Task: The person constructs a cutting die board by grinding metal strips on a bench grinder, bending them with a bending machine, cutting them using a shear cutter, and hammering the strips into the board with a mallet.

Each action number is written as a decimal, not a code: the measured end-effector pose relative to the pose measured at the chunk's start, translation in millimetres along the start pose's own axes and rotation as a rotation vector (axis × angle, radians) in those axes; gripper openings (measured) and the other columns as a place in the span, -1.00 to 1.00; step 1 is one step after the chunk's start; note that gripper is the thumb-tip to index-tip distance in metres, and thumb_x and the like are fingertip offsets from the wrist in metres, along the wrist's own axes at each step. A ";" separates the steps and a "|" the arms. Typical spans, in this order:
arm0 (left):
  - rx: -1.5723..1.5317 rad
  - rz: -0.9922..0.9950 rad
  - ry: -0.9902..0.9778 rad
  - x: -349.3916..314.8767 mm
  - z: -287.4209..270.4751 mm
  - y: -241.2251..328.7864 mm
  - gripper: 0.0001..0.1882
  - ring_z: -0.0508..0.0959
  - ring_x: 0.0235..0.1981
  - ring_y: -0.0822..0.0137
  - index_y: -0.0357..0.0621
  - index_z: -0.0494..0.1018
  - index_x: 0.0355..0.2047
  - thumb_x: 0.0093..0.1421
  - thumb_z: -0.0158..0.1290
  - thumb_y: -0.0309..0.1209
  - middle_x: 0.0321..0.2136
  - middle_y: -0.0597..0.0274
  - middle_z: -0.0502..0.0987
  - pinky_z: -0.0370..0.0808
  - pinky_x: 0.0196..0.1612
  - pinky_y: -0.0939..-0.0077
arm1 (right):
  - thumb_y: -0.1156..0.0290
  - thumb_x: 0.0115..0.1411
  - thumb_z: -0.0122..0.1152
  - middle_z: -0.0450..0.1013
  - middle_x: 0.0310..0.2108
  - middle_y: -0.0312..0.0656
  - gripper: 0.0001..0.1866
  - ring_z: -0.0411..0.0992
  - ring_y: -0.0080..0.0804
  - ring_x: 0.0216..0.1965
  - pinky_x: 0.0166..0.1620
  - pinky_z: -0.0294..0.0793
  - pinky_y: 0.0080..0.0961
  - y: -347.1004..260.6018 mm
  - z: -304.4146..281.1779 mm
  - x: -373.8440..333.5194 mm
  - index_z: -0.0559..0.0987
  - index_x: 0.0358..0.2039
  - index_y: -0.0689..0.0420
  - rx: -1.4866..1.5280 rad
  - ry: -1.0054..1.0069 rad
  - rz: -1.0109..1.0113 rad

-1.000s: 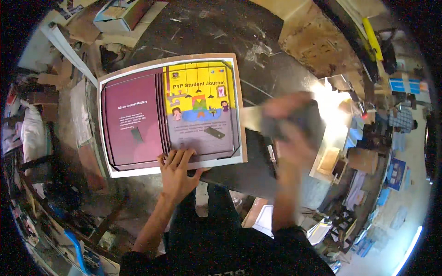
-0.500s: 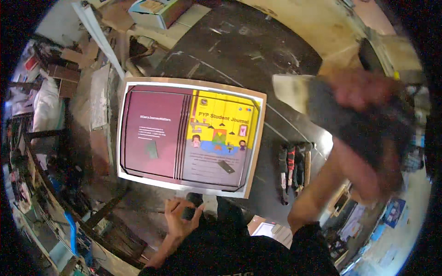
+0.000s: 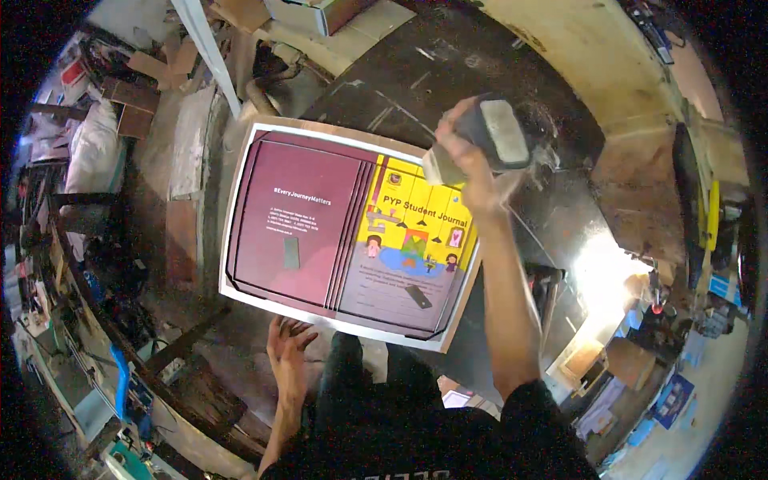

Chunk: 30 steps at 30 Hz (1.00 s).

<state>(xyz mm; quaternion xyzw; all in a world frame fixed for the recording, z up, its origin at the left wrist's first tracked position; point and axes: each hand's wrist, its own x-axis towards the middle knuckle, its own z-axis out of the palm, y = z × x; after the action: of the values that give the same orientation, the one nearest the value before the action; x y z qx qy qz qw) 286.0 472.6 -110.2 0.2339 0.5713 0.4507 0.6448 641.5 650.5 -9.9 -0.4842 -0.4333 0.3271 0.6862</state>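
Note:
A large printed cover sheet (image 3: 304,168), maroon on the left and yellow and grey on the right, lies on a brown board (image 3: 453,334) over the dark work surface. Black lines run round it and down its middle. One small grey rectangle (image 3: 291,253) rests on the maroon half, another dark one (image 3: 418,296) on the grey part. Above the sheet's upper right corner, my right hand (image 3: 464,148) grips a dark grey rounded block with a pale face (image 3: 504,132); a cream piece (image 3: 442,166) shows beside its fingers. Near the sheet's lower edge, my left hand (image 3: 290,340) is empty, fingers loosely bent and apart.
Dark-handled tools (image 3: 546,292), partly behind my right forearm, lie right of the sheet. A white cardboard box (image 3: 316,14) stands at the back. Along the left is a cluttered shelf with a blue curved strip (image 3: 121,382). Bright light glares at the right.
My right hand has swung left with the block, from the far right to above the sheet's corner. My left hand has shifted slightly left and its fingers have loosened. The view has shifted.

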 end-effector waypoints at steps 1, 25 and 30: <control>0.000 -0.039 -0.014 2.9 -0.7 -1.4 -0.41 0.49 0.00 0.17 -0.28 0.10 0.28 0.25 -0.06 -0.49 0.01 0.05 0.39 0.52 0.02 0.25 | 0.42 0.05 0.32 0.50 -0.29 -0.28 -0.52 0.48 -0.48 -0.29 0.01 0.37 -0.45 19.3 4.0 1.3 0.41 0.00 0.07 -0.120 0.063 0.011; 0.072 -0.114 -0.260 6.1 -17.2 17.3 -0.28 0.37 0.20 -0.01 -0.38 0.01 0.32 0.19 0.01 -0.44 0.20 -0.22 0.27 0.31 0.29 0.11 | 0.32 0.12 0.14 0.54 -0.22 -0.17 -0.75 0.50 -0.29 -0.16 -0.01 0.41 -0.26 16.1 -71.8 -45.7 0.60 -0.21 0.11 -0.140 0.189 0.028; 0.173 -0.106 -0.412 7.4 -35.8 7.2 -0.31 0.41 0.18 0.08 -0.23 0.22 0.26 0.20 0.10 -0.16 0.13 -0.03 0.42 0.39 0.15 0.19 | 0.23 0.22 0.07 0.55 -0.28 -0.14 -0.72 0.53 -0.31 -0.24 -0.16 0.48 -0.33 -14.7 -97.1 -72.8 0.61 -0.25 0.15 -0.781 -0.081 0.276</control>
<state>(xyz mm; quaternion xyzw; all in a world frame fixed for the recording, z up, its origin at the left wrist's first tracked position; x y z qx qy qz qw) 249.4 474.8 -116.7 0.3454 0.4755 0.3083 0.7480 700.6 545.6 -31.3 -0.7484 -0.4824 0.2460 0.3830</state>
